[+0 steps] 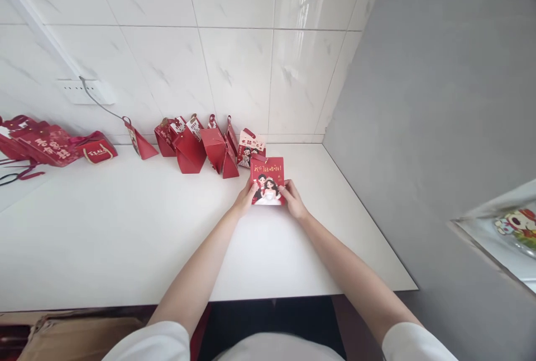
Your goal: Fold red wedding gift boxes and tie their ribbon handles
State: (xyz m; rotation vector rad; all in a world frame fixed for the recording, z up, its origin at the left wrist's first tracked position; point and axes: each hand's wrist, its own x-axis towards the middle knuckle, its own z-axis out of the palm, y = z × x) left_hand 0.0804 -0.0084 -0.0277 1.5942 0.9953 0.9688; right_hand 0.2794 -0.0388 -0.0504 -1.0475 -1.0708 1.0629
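A red gift box (268,181) printed with a cartoon bride and groom and gold writing is held upright between my two hands, over the white table. My left hand (246,198) grips its left side, thumb on the front. On the right side my right hand (294,199) grips it the same way. The fingers behind the box are hidden. Just behind it on the left stands a pink and red box (251,146) with a similar couple on it.
Several folded red boxes (190,151) stand along the tiled wall. Farther left lie a small red box with a rope handle (99,151) and a pile of red bags (46,140). A grey wall (419,98) bounds the table (125,238) on the right. Cardboard (79,338) sits below, front left.
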